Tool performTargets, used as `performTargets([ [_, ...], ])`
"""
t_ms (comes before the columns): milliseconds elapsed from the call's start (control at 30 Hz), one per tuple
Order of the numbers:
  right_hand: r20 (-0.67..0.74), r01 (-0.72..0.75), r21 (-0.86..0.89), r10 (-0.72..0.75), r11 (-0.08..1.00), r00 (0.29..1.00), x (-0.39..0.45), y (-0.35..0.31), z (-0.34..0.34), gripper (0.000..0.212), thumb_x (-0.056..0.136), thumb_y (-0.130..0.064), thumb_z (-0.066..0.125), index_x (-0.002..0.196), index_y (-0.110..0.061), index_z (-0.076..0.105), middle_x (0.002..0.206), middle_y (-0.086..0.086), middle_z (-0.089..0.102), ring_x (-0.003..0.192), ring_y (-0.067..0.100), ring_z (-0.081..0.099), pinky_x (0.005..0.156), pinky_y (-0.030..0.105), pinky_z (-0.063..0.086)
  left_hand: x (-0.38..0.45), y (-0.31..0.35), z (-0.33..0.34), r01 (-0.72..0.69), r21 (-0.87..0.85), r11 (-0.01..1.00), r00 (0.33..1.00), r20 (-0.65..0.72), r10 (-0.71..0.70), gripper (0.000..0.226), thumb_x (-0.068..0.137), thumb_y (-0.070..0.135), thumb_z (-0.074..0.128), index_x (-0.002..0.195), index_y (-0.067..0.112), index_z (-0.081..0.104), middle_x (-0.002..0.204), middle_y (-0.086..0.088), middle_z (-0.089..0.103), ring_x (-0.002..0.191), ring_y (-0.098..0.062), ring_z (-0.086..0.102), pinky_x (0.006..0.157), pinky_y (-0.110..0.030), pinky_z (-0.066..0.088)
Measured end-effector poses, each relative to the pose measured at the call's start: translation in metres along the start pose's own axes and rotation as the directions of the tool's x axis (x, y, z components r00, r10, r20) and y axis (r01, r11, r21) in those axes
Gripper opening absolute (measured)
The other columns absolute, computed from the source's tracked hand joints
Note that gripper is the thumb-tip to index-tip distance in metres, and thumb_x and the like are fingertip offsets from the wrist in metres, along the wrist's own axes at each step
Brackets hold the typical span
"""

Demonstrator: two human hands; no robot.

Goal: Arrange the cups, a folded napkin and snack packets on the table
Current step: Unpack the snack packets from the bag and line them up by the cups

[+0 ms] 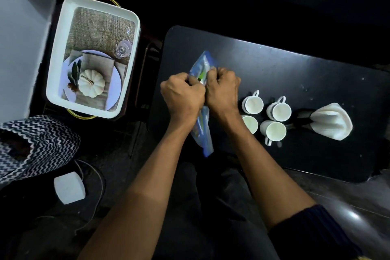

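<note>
Over the left part of the black table (295, 65), both my hands grip one blue snack packet (203, 63). My left hand (182, 93) and my right hand (222, 88) are fists side by side, pinching the packet's middle; its lower end shows between my wrists. To the right stand several white cups (253, 104) in a tight cluster, one partly hidden by my right forearm. Further right, a white folded napkin (332, 121) fans out of a dark holder.
A white tray (63, 27) with gold handles and a printed place-setting picture sits on a stand to the left of the table. A zigzag-patterned cloth (35, 143) and a white block (69, 187) with a cable lie on the floor at lower left.
</note>
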State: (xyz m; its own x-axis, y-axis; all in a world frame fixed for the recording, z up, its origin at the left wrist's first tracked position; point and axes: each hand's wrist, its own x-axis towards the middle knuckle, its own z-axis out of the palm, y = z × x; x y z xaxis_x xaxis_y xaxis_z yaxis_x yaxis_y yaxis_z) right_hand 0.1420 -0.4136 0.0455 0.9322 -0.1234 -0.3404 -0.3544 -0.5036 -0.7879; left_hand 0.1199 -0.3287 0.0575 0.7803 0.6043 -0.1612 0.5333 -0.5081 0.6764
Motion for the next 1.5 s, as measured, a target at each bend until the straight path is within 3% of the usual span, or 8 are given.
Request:
performTargets([
  [133, -0.061, 0.002, 0.015, -0.001, 1.0, 0.998, -0.011, 0.002, 0.004, 0.049, 0.1, -0.02, 0.048, 0.054, -0.015, 0.031, 0.046, -0.001, 0.035, 0.045, 0.018, 0.037, 0.053, 0.035, 0.038, 0.007, -0.001, -0.001, 0.103, -0.031, 0.994, 0.994, -0.041, -0.104, 0.036, 0.082, 0.01, 0.064, 0.049, 0.01, 0.051, 0.04, -0.001, 0.043, 0.035, -0.011, 0.037, 0.05, -0.026, 0.027],
  [267, -0.049, -0.054, 0.071, 0.058, 0.996, 0.997, -0.017, 0.006, 0.006, 0.046, 0.097, -0.038, 0.055, 0.058, -0.02, 0.039, 0.047, -0.006, 0.044, 0.048, 0.003, 0.044, 0.051, 0.013, 0.035, 0.016, -0.001, -0.001, 0.084, -0.074, 0.994, 0.995, -0.047, -0.088, 0.037, 0.085, 0.016, 0.066, 0.052, 0.014, 0.05, 0.044, 0.002, 0.045, 0.036, -0.005, 0.038, 0.045, -0.012, 0.028],
  [467, 0.136, -0.083, -0.019, 0.085, 0.996, 0.987, -0.021, 0.003, 0.009, 0.035, 0.086, -0.032, 0.063, 0.059, -0.011, 0.053, 0.051, -0.002, 0.052, 0.053, 0.012, 0.046, 0.054, 0.029, 0.039, 0.019, -0.008, -0.004, 0.021, -0.113, 0.993, 0.999, 0.05, -0.015, 0.022, 0.083, 0.016, 0.067, 0.066, 0.004, 0.071, 0.057, -0.005, 0.069, 0.052, -0.02, 0.064, 0.056, -0.035, 0.051],
  [700, 0.002, -0.121, -0.062, 0.121, 0.991, 0.993, -0.007, 0.019, -0.019, 0.027, 0.085, -0.022, 0.065, 0.062, -0.01, 0.062, 0.055, 0.004, 0.061, 0.057, 0.023, 0.058, 0.061, 0.034, 0.05, 0.05, -0.028, -0.032, 0.042, 0.055, 0.998, 0.981, -0.19, -0.031, 0.029, 0.086, 0.024, 0.062, 0.072, 0.002, 0.074, 0.066, -0.02, 0.07, 0.057, -0.034, 0.058, 0.057, -0.029, 0.032],
  [1033, 0.026, -0.177, -0.071, 0.18, 0.982, 0.983, -0.014, 0.006, -0.006, 0.024, 0.08, -0.033, 0.071, 0.074, -0.011, 0.062, 0.062, -0.004, 0.062, 0.069, 0.023, 0.061, 0.066, 0.029, 0.046, 0.012, -0.022, -0.018, 0.376, 0.036, 0.926, 0.897, 0.235, -0.374, 0.049, 0.066, 0.043, 0.079, 0.103, 0.019, 0.057, 0.085, 0.001, 0.067, 0.091, -0.03, 0.07, 0.081, -0.048, 0.061],
  [1167, 0.141, -0.254, -0.127, 0.271, 0.959, 0.952, -0.028, 0.006, -0.005, 0.028, 0.069, -0.035, 0.073, 0.089, -0.017, 0.063, 0.083, 0.0, 0.071, 0.085, 0.023, 0.066, 0.073, 0.027, 0.05, -0.01, -0.025, -0.019, 0.498, 0.023, 0.867, 0.814, 0.33, -0.477, 0.037, 0.057, 0.028, 0.068, 0.091, 0.024, 0.056, 0.087, -0.002, 0.066, 0.085, -0.03, 0.071, 0.074, -0.051, 0.063],
  [1333, 0.232, -0.256, -0.16, 0.288, 0.953, 0.929, -0.033, 0.02, -0.023, 0.026, 0.069, -0.017, 0.074, 0.092, -0.015, 0.063, 0.083, 0.005, 0.073, 0.081, 0.029, 0.072, 0.072, 0.048, 0.062, -0.006, -0.04, -0.031, 0.45, -0.046, 0.892, 0.874, 0.23, -0.429, 0.032, 0.053, 0.016, 0.058, 0.084, 0.018, 0.067, 0.074, -0.004, 0.073, 0.068, -0.027, 0.074, 0.067, -0.048, 0.064],
  [1500, 0.136, -0.303, -0.165, 0.326, 0.939, 0.936, -0.013, 0.025, -0.055, 0.027, 0.067, -0.01, 0.069, 0.091, -0.018, 0.061, 0.079, 0.001, 0.07, 0.07, 0.022, 0.069, 0.067, 0.04, 0.061, 0.0, -0.052, -0.046, 0.421, -0.108, 0.901, 0.899, 0.18, -0.399, 0.023, 0.059, 0.007, 0.06, 0.073, 0.025, 0.062, 0.077, -0.015, 0.072, 0.054, -0.024, 0.068, 0.042, -0.037, 0.058],
])
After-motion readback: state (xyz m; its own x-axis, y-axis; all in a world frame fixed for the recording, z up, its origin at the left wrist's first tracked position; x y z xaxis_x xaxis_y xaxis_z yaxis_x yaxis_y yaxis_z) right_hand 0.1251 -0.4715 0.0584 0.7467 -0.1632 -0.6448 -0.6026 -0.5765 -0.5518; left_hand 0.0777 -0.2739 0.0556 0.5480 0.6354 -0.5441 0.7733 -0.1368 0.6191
